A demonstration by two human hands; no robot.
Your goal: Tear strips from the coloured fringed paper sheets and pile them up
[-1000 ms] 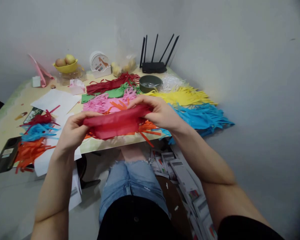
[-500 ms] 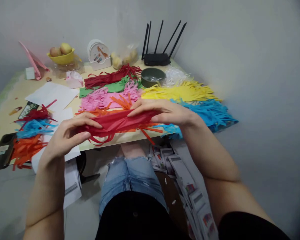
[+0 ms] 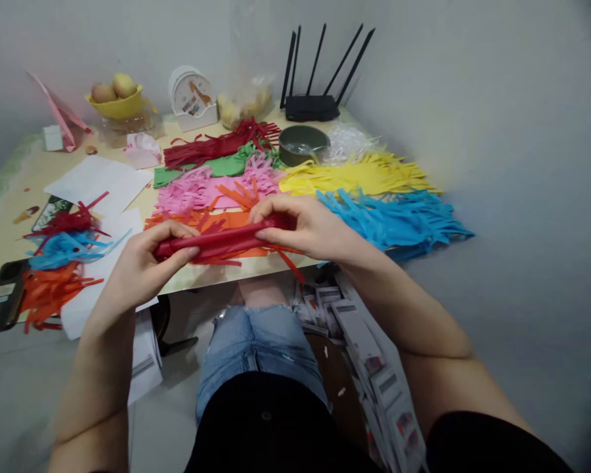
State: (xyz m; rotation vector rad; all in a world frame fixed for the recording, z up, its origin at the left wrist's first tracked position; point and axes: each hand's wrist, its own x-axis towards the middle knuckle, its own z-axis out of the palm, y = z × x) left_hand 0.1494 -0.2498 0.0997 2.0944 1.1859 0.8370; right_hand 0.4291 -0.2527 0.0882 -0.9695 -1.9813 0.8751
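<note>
A red tissue-like strip (image 3: 226,242), gathered into a narrow band, stretches between my two hands over the table's near edge. My left hand (image 3: 150,263) pinches its left end between thumb and fingers. At the other end, my right hand (image 3: 295,226) grips it with the thumb in front. Red fringe hangs below the band. Directly behind and beneath lies orange fringed paper (image 3: 239,222), partly covered by the strip. Pink fringed paper (image 3: 221,194) is just beyond it, and blue fringed paper (image 3: 398,220) lies right of my right hand.
Farther back are green (image 3: 226,165), dark red (image 3: 217,146) and yellow fringed paper (image 3: 359,174), a round dark tin (image 3: 303,146) and a black router (image 3: 312,108). White sheets (image 3: 98,184), small fringed bundles (image 3: 62,249) and a phone (image 3: 2,299) lie left. Boxes (image 3: 369,348) stand below the table.
The red strip has gone from a wider, looser sheet to a tighter, narrower band. My fingers have closed more firmly on it, and my right hand has shifted slightly left.
</note>
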